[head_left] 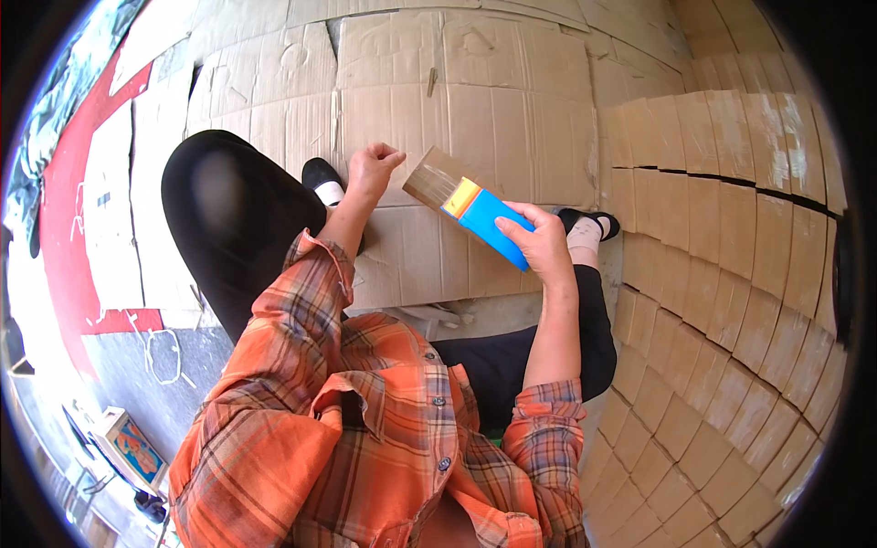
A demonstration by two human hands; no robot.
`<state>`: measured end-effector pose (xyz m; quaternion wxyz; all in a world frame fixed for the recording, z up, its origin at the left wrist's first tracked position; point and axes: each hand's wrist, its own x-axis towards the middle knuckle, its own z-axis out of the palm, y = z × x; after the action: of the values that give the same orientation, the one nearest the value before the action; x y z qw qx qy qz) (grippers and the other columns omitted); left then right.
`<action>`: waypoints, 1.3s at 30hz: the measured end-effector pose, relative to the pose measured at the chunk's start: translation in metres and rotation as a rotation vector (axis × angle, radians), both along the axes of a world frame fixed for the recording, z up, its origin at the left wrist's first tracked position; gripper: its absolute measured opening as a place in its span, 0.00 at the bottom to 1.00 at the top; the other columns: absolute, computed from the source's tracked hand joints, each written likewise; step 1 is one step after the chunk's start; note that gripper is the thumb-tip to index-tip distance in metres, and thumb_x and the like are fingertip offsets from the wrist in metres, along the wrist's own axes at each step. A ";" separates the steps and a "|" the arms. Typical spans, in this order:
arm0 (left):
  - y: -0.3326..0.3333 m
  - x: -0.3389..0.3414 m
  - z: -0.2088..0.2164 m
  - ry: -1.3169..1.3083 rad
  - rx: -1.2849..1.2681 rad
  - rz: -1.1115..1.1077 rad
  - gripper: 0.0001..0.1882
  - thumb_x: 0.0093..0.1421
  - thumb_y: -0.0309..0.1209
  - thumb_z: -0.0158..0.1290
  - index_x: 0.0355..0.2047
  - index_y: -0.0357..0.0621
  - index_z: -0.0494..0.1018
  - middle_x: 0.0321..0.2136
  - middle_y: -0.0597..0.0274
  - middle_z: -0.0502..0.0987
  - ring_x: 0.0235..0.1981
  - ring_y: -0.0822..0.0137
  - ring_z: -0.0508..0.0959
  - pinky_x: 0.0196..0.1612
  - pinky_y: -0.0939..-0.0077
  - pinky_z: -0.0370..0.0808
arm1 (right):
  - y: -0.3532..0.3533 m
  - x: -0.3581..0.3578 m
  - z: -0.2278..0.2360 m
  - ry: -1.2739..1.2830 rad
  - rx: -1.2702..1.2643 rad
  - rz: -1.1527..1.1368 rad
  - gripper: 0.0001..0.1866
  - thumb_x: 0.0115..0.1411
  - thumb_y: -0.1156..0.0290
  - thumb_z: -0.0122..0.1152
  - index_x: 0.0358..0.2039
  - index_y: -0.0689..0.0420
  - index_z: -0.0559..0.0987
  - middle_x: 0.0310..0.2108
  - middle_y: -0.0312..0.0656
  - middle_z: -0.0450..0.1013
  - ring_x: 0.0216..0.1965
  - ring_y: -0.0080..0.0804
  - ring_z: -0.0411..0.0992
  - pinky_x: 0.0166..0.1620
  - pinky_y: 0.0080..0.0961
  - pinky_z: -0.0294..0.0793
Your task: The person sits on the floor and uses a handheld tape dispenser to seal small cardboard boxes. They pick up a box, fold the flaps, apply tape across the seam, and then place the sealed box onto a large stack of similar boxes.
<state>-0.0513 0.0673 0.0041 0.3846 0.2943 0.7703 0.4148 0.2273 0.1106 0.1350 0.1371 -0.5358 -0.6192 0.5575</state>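
My right hand [539, 245] grips the blue end of a flat, oblong package [498, 228], thumb on top and fingers along its far edge. A yellow band crosses the package, and beyond it lies a brownish, partly see-through end with streaks of shine. The package is tilted, its brown end pointing up and to the left. Close to that end, but apart from it, is my left hand [373, 171]. Its thumb and fingers are pinched together, and whatever they may hold is too small to make out.
Flattened cardboard sheets [512, 128] cover the floor ahead. Stacked brown cartons [722, 228] rise along the right side. My black-clad knees [219, 201] are bent on either side. At lower left are a red mat [73, 247], loose white string [164, 356] and a small picture box [132, 447].
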 end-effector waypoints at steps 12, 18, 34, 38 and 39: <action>0.008 -0.010 -0.015 0.119 0.047 -0.015 0.11 0.53 0.36 0.61 0.30 0.40 0.80 0.22 0.58 0.79 0.24 0.68 0.77 0.32 0.72 0.74 | 0.003 -0.024 -0.008 -0.293 0.148 0.071 0.21 0.53 0.56 0.65 0.44 0.53 0.81 0.34 0.47 0.79 0.36 0.37 0.78 0.40 0.31 0.75; 0.009 -0.012 -0.017 0.117 0.060 0.018 0.11 0.52 0.34 0.62 0.30 0.40 0.79 0.23 0.57 0.79 0.25 0.67 0.78 0.32 0.73 0.74 | 0.007 -0.036 0.000 -0.405 0.135 0.111 0.21 0.53 0.53 0.63 0.44 0.51 0.81 0.34 0.48 0.79 0.37 0.41 0.78 0.41 0.34 0.75; 0.006 0.002 -0.067 -0.192 -0.010 0.084 0.09 0.53 0.31 0.63 0.28 0.38 0.79 0.23 0.64 0.78 0.26 0.74 0.73 0.32 0.77 0.71 | 0.010 -0.051 -0.013 -0.522 0.186 0.143 0.19 0.53 0.52 0.62 0.41 0.49 0.81 0.34 0.48 0.79 0.37 0.46 0.77 0.41 0.38 0.74; 0.005 0.013 -0.084 -0.506 0.033 0.097 0.07 0.54 0.30 0.62 0.29 0.40 0.79 0.25 0.68 0.77 0.27 0.76 0.72 0.34 0.78 0.69 | 0.011 -0.050 -0.016 -0.509 0.199 0.144 0.19 0.53 0.52 0.63 0.40 0.50 0.81 0.34 0.47 0.79 0.37 0.45 0.77 0.40 0.38 0.74; 0.004 0.016 -0.087 -0.552 0.025 0.088 0.06 0.54 0.30 0.62 0.29 0.40 0.79 0.25 0.69 0.77 0.27 0.76 0.72 0.34 0.79 0.68 | 0.011 -0.049 -0.017 -0.499 0.194 0.138 0.19 0.52 0.52 0.63 0.40 0.50 0.81 0.34 0.47 0.79 0.37 0.45 0.77 0.40 0.38 0.74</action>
<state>-0.0349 0.0716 -0.0831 0.5579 0.1413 0.6432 0.5050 0.1781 0.1221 0.1179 -0.0071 -0.5975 -0.7193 0.3545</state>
